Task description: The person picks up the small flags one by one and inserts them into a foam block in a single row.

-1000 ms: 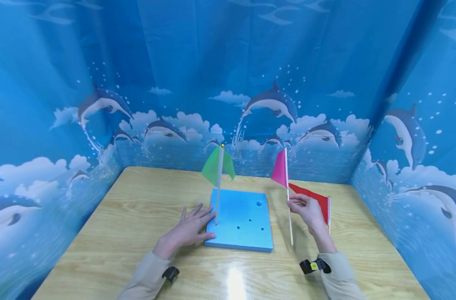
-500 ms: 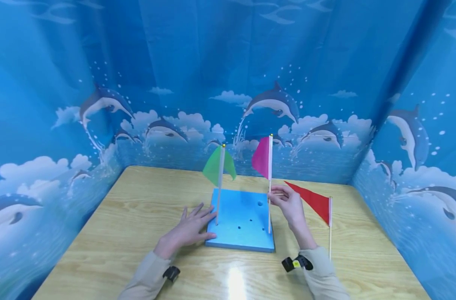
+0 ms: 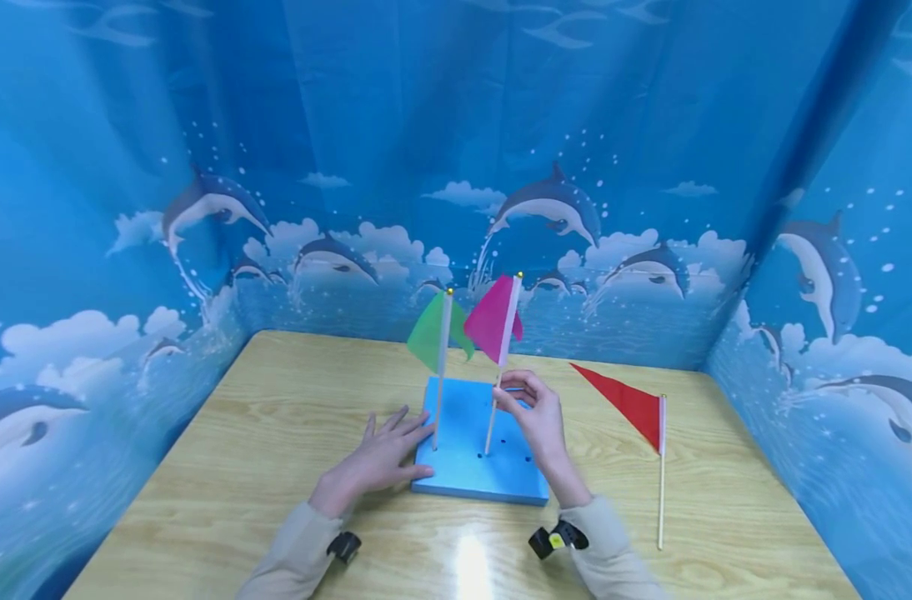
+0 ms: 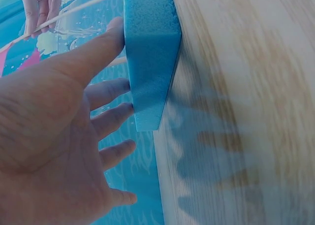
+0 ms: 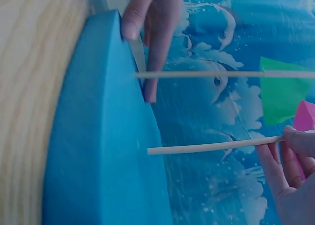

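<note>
Blue dolphin-print curtain backdrop (image 3: pixel 456 125) — enclosing the work area on three sides.

Light wooden table (image 3: pixel 276 433) — carrying everything below.

Square blue foam block (image 3: pixel 456 467) — lying flat near the table's middle, its top pierced with several small holes; one larger hole is hiding behind the right hand.

Left hand (image 3: pixel 381 462) — lying flat with straight, spread fingers, gripping nothing; the fingertips are pressing against the block's left edge, confirmed in the left wrist view (image 4: pixel 64 136).

Right hand (image 3: pixel 534 412) — pinching the thin wooden stick of the magenta triangular flag (image 3: pixel 492 321) between thumb and fingers, partway up the stick. The stick is leaning slightly, its lower tip sitting at or just above the block's top; whether it is already seated in a hole cannot be told.

Green triangular flag on a wooden stick (image 3: pixel 433 333) — standing upright in the block near its left edge, just beside the magenta flag's cloth.

Red triangular flag on a wooden stick (image 3: pixel 632 404) — lying on the table well to the right of the block, untouched.

Risk, as judged: the leaning stick may be missing its hole and skidding over or gouging the foam; the magenta cloth may be catching the green flag and tipping it; the block may be sliding if the left hand's bracing slackens.
</note>
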`<state>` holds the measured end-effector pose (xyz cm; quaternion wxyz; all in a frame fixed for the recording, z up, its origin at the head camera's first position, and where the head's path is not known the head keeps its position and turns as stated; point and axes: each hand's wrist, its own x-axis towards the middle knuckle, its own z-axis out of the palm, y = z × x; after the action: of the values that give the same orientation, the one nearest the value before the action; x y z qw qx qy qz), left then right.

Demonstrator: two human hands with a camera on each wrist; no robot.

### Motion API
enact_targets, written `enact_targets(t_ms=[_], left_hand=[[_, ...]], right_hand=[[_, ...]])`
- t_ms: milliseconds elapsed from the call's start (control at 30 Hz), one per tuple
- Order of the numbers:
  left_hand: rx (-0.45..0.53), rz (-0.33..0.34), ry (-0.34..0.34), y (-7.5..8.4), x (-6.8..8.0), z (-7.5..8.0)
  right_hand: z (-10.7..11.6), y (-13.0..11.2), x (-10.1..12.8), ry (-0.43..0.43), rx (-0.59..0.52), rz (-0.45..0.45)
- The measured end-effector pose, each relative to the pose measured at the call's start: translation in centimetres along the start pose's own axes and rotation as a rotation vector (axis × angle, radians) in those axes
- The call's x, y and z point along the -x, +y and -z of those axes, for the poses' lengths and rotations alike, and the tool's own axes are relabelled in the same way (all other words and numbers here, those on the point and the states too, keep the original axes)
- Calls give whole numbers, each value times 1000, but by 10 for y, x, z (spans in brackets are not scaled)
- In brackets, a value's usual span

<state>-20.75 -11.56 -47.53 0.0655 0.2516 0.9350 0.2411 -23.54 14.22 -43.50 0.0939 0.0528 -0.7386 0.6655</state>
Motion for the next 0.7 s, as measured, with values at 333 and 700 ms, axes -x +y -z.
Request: enact_targets(t_ms=[333, 700], left_hand=[[-11, 5, -1, 1, -1, 0], [-13, -2, 2, 1, -1, 1]], right_hand=[[-13, 8, 7, -30, 35, 24], [-14, 21, 11, -41, 38, 4]])
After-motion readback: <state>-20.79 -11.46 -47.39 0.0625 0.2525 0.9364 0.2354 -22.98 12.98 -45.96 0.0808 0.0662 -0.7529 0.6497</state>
